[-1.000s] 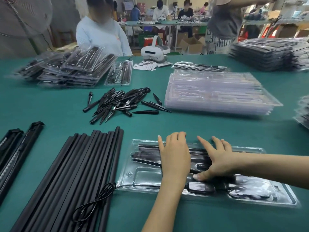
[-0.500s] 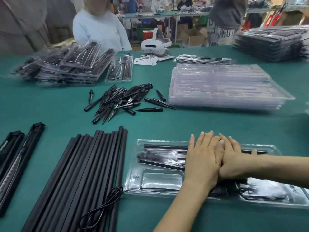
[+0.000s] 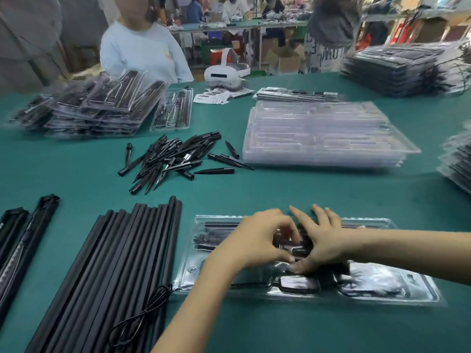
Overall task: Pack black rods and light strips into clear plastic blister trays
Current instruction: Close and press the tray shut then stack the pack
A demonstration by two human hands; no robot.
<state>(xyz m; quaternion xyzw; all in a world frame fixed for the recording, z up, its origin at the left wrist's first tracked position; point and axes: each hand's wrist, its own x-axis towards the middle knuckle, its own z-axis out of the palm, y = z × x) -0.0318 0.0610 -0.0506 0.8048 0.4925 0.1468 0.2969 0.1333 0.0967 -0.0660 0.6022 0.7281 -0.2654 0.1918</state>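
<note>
The left hand (image 3: 257,240), flat on the blister tray (image 3: 407,296) half a second ago, is now arched with fingers curled over the black parts, while the right hand (image 3: 321,240) is shifted so the thumbs meet.

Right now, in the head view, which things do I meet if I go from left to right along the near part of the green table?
Light strips → long black rods → coiled black cable → left hand → right hand → right end of the clear blister tray.
</note>
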